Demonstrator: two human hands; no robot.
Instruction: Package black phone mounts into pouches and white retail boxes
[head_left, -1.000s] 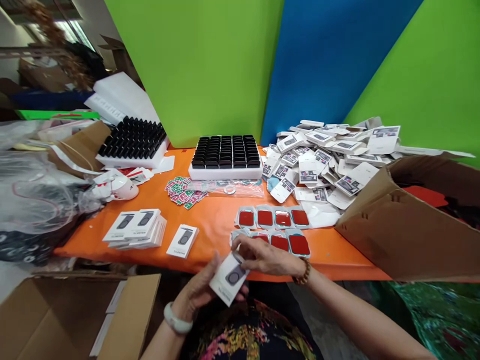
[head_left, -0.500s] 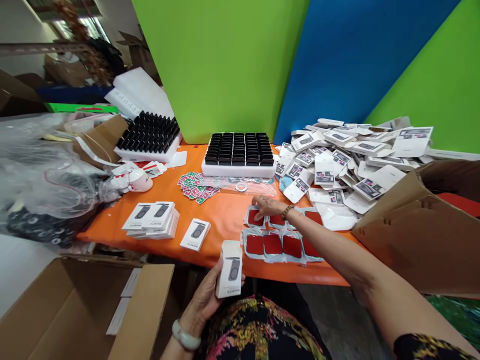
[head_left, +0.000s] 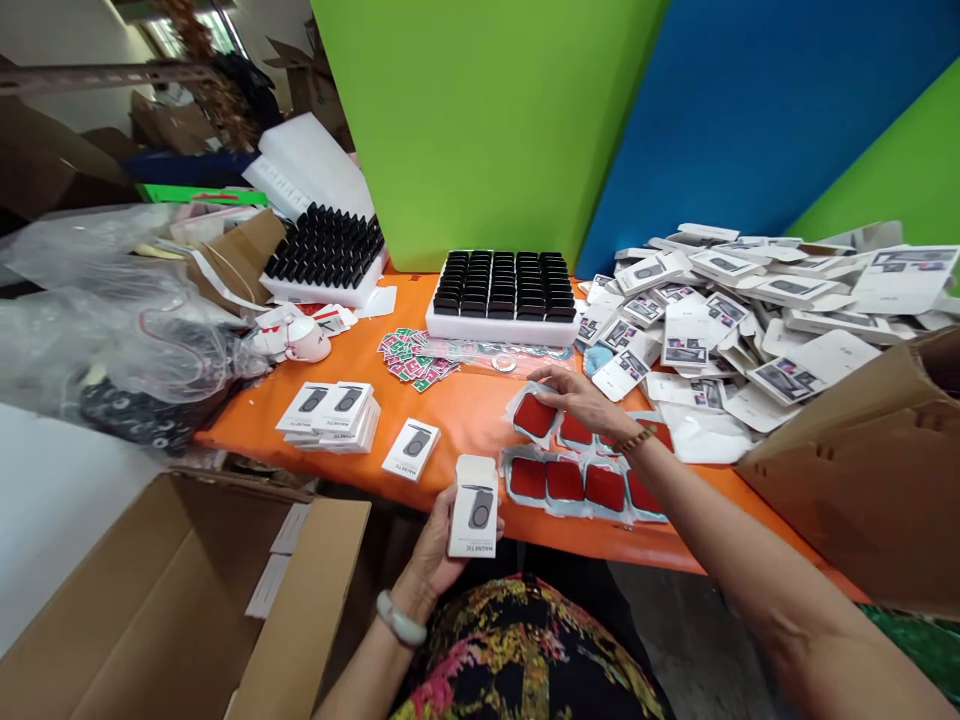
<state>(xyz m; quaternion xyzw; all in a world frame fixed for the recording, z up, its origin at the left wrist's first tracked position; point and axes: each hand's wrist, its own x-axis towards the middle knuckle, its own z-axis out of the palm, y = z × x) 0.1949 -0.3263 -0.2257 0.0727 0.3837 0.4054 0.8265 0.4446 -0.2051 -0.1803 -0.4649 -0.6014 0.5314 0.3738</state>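
My left hand [head_left: 433, 545] is wrapped round a white MAGNETIC box [head_left: 474, 520], held upright before my body with its top flap raised. My right hand [head_left: 574, 398] grips a red square item in clear wrapping [head_left: 534, 415], lifted at a tilt at the left end of the back row. A front row of wrapped red squares [head_left: 564, 480] lies just below it on the orange table [head_left: 360, 350]. One closed box [head_left: 411, 449] lies left of my left hand, and a stack of such boxes [head_left: 330, 415] sits farther left.
White foam trays of black pieces [head_left: 501, 328] stand at the back, near green and red cards [head_left: 417, 358]. Flat white boxes [head_left: 686, 335] are heaped at the right beside a cardboard carton [head_left: 855, 470]. An open carton [head_left: 304, 600] stands below at the left.
My right hand has taken hold of the leftmost back-row red square and raised it into a tilt. The view has shifted; the box in my left hand stands straighter.
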